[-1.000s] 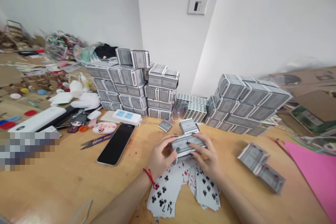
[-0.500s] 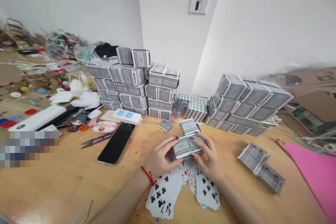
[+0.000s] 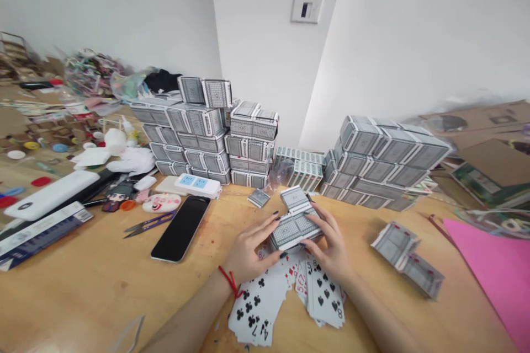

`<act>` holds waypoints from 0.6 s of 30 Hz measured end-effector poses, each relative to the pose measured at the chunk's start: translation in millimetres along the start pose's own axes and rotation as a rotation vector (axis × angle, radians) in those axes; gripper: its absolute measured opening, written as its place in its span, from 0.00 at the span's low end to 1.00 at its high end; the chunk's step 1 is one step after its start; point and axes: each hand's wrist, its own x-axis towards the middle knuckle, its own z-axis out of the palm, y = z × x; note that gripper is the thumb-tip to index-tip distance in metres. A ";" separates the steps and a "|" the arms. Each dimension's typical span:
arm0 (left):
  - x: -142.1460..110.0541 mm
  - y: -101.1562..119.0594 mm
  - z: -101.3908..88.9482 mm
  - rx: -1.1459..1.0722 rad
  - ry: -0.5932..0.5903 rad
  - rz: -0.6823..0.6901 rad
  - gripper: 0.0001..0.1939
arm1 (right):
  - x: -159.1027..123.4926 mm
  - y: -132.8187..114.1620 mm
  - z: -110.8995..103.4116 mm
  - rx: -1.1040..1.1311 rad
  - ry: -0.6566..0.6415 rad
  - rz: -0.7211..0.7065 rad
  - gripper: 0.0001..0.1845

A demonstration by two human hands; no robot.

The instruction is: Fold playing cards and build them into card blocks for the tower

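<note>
A block folded from grey-backed playing cards (image 3: pixel 292 230) is between my two hands above the wooden table, a smaller folded part joined at its far end. My left hand (image 3: pixel 252 249), with a red string at the wrist, grips the block's left side between thumb and fingers. From the right, my right hand (image 3: pixel 330 244) holds it, fingertips on the top and thumb at the near edge. Loose cards lie face up under the hands: a fan with clubs (image 3: pixel 254 306) on the left and a pile with spades (image 3: pixel 326 293) on the right. The block's underside is hidden.
Stacked card blocks rise at the back left (image 3: pixel 202 146) and back right (image 3: pixel 385 160), with card boxes (image 3: pixel 306 168) between. A phone (image 3: pixel 182 229), scissors (image 3: pixel 149 223) and a power strip (image 3: pixel 197 185) lie left. An L-shaped card piece (image 3: pixel 408 259) and pink sheet (image 3: pixel 488 270) lie right.
The whole view has shifted slightly, so most things appear a little further left. Both hands keep hold of the card block in nearly the same pose.
</note>
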 end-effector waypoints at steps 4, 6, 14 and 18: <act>1.6 2.7 -6.9 -0.128 -0.075 -0.043 0.24 | -1.0 0.6 0.5 0.024 0.012 0.002 0.23; 3.0 2.7 -5.9 -0.261 -0.043 -0.134 0.21 | -0.5 0.2 0.6 0.033 0.010 -0.001 0.23; 11.2 12.8 19.4 -0.661 0.325 -0.489 0.16 | 2.3 -3.3 1.6 0.038 0.011 -0.009 0.22; 14.7 22.6 22.5 -0.696 0.404 -0.584 0.14 | 2.3 -3.9 3.0 0.041 0.021 -0.010 0.21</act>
